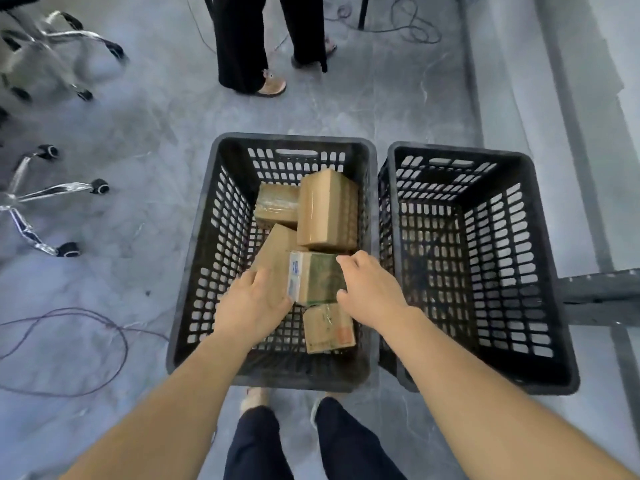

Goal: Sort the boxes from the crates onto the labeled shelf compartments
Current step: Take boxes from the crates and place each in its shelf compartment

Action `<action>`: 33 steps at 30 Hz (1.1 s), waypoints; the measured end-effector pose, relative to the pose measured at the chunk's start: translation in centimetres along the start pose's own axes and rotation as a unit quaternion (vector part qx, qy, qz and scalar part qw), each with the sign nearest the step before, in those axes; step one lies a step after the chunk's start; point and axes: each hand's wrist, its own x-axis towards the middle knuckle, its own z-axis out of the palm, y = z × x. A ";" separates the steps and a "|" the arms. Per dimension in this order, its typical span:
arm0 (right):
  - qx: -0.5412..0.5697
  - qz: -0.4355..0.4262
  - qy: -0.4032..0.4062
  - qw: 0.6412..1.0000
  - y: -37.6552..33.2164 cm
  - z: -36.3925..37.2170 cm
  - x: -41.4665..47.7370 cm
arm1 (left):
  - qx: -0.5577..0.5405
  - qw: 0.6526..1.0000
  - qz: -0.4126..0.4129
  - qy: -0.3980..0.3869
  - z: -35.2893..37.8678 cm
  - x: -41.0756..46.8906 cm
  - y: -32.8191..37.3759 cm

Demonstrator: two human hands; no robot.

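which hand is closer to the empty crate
Right. The right hand holds the printed box on the side toward the empty crate; the left hand holds its far side.

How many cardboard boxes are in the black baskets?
5, all in the left crate: a back-left box, a big back-right box, a leaning box by the left hand, a held box between it and the right hand, a front box. More may hide underneath.

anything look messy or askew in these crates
The brown cardboard boxes in the left black plastic crate lie jumbled, not stacked: the tall box at the back sits tilted against a flatter taped box. The right black plastic crate shows no boxes. The left hand and right hand hold the green-printed box.
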 end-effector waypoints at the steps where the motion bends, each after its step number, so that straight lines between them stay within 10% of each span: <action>1: 0.004 0.004 -0.005 1.000 0.1 0.7 0.7 | 0.001 1.000 -0.003 -0.009 0.5 1.0 -0.3; 13: 0.078 0.106 -0.079 0.988 -0.1 8.0 8.4 | -0.135 0.986 -0.024 -0.092 7.3 12.9 -2.0; 25: 0.224 0.129 -0.118 0.959 -1.7 8.2 7.6 | -0.435 0.860 -0.187 -0.188 6.9 13.3 -4.3; 33: 0.488 0.182 0.006 0.854 -4.8 2.6 3.2 | -0.508 0.837 -0.163 -0.123 -0.2 7.9 -4.9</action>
